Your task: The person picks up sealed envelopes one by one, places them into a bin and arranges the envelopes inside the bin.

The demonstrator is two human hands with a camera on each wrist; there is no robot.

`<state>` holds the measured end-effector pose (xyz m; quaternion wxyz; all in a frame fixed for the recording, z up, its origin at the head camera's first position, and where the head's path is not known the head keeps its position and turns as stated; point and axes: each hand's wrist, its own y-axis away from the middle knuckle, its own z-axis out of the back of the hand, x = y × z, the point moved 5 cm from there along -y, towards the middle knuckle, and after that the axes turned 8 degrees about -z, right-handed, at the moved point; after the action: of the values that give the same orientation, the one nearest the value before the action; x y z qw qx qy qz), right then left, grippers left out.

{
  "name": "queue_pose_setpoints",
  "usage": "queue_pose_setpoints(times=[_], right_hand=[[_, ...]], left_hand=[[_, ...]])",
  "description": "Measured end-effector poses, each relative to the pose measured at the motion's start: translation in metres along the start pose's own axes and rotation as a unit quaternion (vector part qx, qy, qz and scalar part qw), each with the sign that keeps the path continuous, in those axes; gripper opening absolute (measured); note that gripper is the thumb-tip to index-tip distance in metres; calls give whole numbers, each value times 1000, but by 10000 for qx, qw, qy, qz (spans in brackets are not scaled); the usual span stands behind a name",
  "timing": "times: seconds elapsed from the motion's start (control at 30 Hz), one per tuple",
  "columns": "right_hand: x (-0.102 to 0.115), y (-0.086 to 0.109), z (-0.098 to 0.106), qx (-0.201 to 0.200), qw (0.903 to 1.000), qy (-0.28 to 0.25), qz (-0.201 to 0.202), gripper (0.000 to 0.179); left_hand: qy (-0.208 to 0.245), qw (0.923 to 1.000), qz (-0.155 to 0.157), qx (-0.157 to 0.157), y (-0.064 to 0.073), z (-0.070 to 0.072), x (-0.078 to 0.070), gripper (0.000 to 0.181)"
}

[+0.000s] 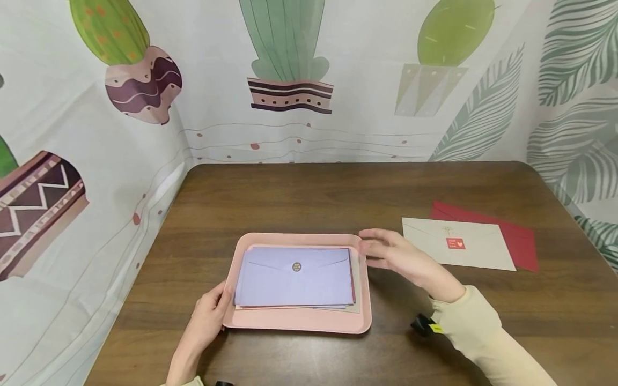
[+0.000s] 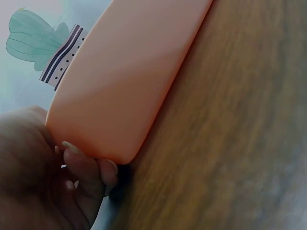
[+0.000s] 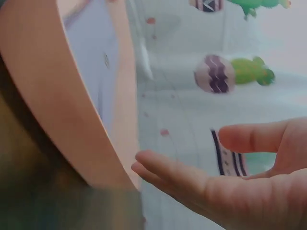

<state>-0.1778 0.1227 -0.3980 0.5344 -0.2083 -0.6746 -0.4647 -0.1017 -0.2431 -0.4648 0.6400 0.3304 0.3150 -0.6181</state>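
A pink tray (image 1: 294, 320) lies on the table, its outer wall (image 2: 129, 81) large in the left wrist view. Inside it rests a stack of envelopes, topped by a lavender envelope (image 1: 294, 287) with a round dark sticker. Edges of a reddish and a greyish envelope (image 1: 356, 268) peek out at the right. My left hand (image 1: 205, 316) grips the tray's left side, thumb at the rim and fingers curled by the lower edge. At the tray's far right corner is my right hand (image 1: 403, 257), fingers extended and thumb apart; contact with the rim is hard to tell.
To the right, a cream envelope (image 1: 434, 252) with a red heart sticker overlaps a red envelope (image 1: 523, 246) on the brown wooden table (image 1: 309, 198). A cactus-print cloth (image 1: 212, 91) hangs behind the table and at its sides.
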Motion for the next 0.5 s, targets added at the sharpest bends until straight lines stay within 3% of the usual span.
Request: queue_pose_setpoints(times=[0.13, 0.3, 0.5], right_hand=[[4, 12, 32, -654, 9973, 276, 179, 45], [4, 27, 75, -1441, 9835, 1090, 135, 39], [-8, 36, 107, -1646, 9741, 1540, -207, 42]], left_hand=[[-17, 10000, 26, -8, 1, -1, 0, 27], [12, 10000, 25, -7, 1, 0, 0, 28], [39, 10000, -11, -10, 1, -1, 0, 28]])
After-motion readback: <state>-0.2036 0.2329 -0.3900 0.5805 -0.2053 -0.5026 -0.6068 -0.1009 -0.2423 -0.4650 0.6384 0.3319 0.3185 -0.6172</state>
